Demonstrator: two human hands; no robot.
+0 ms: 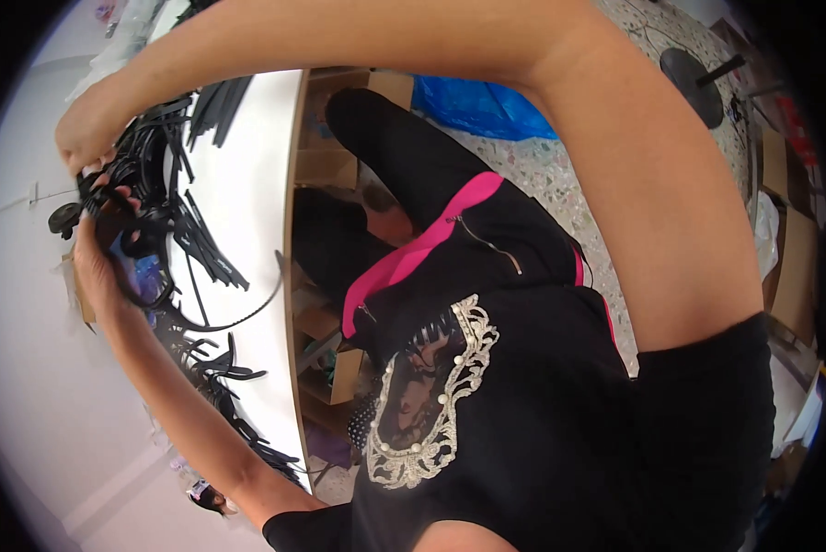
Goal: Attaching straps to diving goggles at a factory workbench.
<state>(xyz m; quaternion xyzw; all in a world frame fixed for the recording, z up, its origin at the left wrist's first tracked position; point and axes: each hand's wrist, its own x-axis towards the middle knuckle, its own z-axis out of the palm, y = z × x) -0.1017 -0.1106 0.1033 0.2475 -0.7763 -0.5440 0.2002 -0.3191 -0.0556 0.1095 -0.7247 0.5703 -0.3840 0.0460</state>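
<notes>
Both my hands are together at the far left, over the white table's outer side. My right hand (89, 133) is closed, its fingers pinched on the same black straps that my left hand holds. My left hand (98, 244), close below it, has its fingers wrapped round the black straps (109, 198). A dark, round black part (64, 220) sticks out beside the left fingers. From the hands a black loop and a long, ridged black strap (220, 327) hang down and curve across the table. Exactly how the straps join is hidden by the fingers.
Several piles of black strips (206, 244) lie along the white table (266, 175). Under its edge are open cardboard boxes (328, 166). A blue plastic bag (477, 109) lies on the speckled floor. A black round stand base (694, 87) and more boxes (793, 267) stand at right.
</notes>
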